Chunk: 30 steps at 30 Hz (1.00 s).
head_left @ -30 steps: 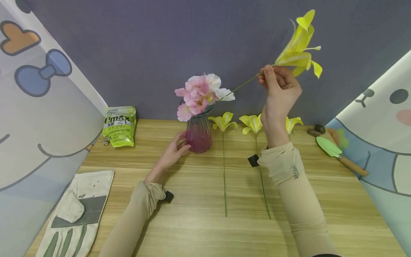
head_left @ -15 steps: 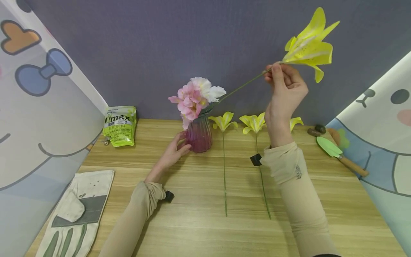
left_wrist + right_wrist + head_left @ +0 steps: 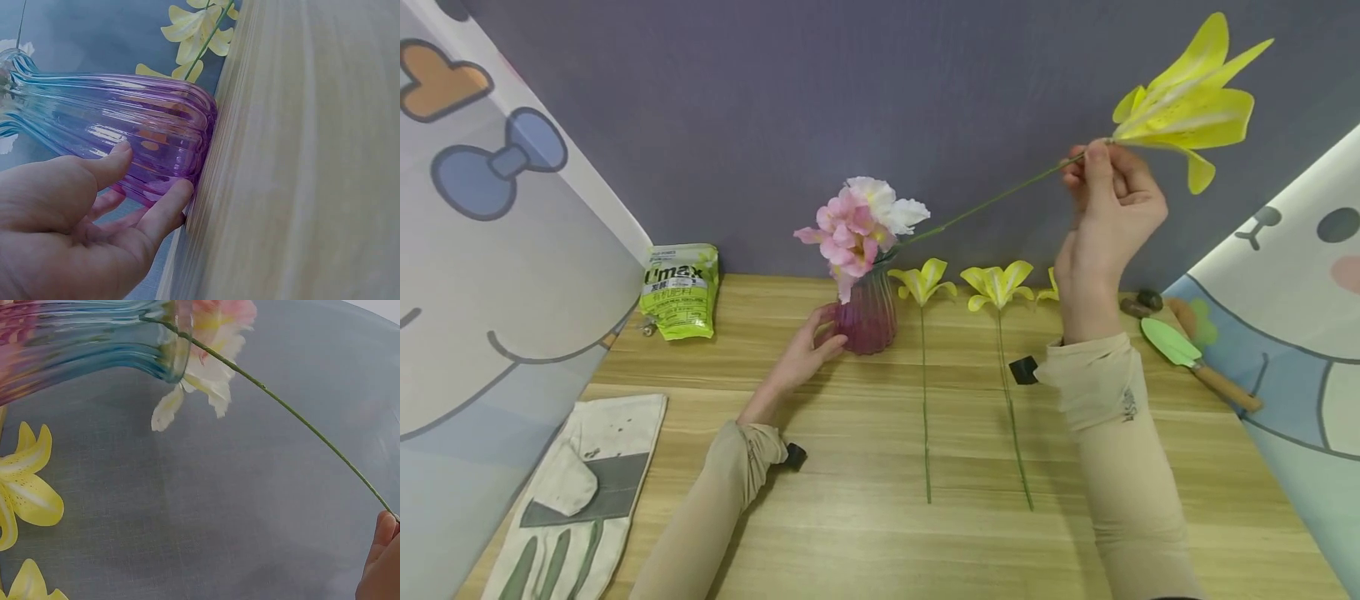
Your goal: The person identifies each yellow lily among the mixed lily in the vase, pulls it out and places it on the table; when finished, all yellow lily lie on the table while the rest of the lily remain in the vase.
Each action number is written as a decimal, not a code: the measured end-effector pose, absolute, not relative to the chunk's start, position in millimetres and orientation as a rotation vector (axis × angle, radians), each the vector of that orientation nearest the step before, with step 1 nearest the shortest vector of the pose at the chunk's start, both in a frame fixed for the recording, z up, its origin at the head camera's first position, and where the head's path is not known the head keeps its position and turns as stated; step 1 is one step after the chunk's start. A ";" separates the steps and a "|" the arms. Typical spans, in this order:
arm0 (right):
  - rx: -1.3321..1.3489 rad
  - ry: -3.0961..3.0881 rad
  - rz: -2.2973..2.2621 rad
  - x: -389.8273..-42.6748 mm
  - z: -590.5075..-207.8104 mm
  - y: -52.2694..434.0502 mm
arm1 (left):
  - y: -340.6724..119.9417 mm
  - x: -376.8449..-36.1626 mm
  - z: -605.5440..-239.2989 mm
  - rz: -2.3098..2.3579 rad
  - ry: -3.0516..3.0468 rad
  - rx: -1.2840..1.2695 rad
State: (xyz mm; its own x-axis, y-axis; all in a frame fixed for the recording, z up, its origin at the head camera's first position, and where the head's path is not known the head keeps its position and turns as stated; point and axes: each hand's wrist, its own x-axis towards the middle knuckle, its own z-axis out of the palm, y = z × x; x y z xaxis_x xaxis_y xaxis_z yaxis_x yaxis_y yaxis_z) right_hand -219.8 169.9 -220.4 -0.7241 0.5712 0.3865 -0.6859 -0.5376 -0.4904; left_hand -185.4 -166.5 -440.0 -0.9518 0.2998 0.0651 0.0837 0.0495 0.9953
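Observation:
A ribbed glass vase (image 3: 868,312), purple at its base and bluish toward the neck, stands at the back of the table. My left hand (image 3: 805,354) holds its lower left side, thumb on the glass and fingertips by the base in the left wrist view. Pink and white flowers (image 3: 850,229) fill the vase's mouth and lean left. Up at the right, my right hand (image 3: 1112,208) pinches the stem of a yellow lily (image 3: 1187,117) just under the bloom. Its long green stem (image 3: 294,412) slants down, its lower end inside the vase's neck in the right wrist view.
Two yellow lilies (image 3: 923,282) lie on the table right of the vase, another partly behind my right arm. A green trowel (image 3: 1172,343) and dark stones (image 3: 1138,304) lie far right. A fertilizer bag (image 3: 679,292) and a glove (image 3: 580,492) are left.
My right hand has moved right, carrying the lily bloom along, and more stem shows outside the vase. The pink and white flowers have shifted left. My left hand and the vase have stayed put.

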 end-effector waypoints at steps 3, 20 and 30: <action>0.222 -0.781 2.259 -217.3 -217.5 178.0 | -165.1 -185.5 -439.4 2.025 2.143 0.400; 0.150 -0.674 2.240 -213.5 -207.8 224.4 | -166.3 -184.7 -439.9 2.007 2.165 0.406; 0.224 -0.925 2.104 -214.0 -221.3 257.5 | -166.1 -186.2 -441.5 2.002 2.178 0.414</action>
State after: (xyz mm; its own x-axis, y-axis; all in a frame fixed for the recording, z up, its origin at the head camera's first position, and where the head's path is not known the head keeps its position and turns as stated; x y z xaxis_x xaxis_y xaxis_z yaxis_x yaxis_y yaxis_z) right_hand -214.0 257.5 -221.3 -0.6577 0.6083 0.4443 -0.7386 -0.4050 -0.5389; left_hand -186.2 -166.1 -441.5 -0.9500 0.3038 0.0723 0.0975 0.0686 0.9929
